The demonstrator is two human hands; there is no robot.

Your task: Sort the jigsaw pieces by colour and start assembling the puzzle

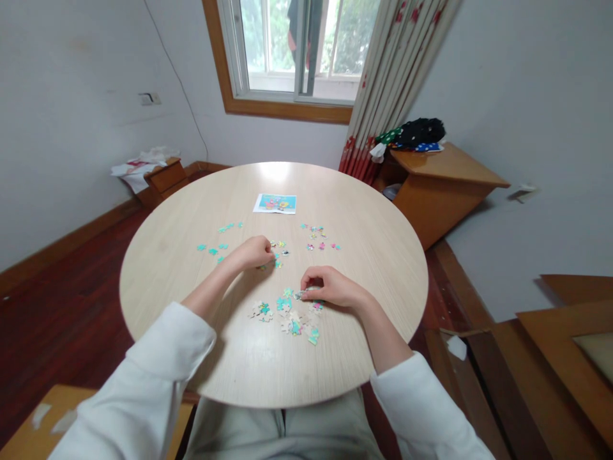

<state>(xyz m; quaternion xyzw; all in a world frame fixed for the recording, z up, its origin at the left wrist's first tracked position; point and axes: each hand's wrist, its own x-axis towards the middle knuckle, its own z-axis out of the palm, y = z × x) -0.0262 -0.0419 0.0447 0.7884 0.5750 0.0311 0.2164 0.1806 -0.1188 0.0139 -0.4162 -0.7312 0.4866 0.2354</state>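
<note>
My left hand (256, 252) is closed, its fingertips down at a small group of jigsaw puzzle pieces (278, 263) in the middle of the table. Whatever its fingers pinch is hidden. Lower and to the right, my right hand (330, 287) pinches a jigsaw puzzle piece (299, 295) between thumb and fingers, at the top of a loose heap of puzzle pieces (295, 326). Some in the heap show a pale back, others turquoise, yellow or pink print. Turquoise pieces (213, 251) lie spread to the left. Pink and multicoloured pieces (321, 246) lie at the right.
A printed picture card (274, 204) lies flat toward the far side of the round wooden table (163, 287). Beyond stand a window and a curtain (383, 76). A wooden cabinet (445, 172) with cloths on top is at the right, and a wooden chair (167, 179) at the left.
</note>
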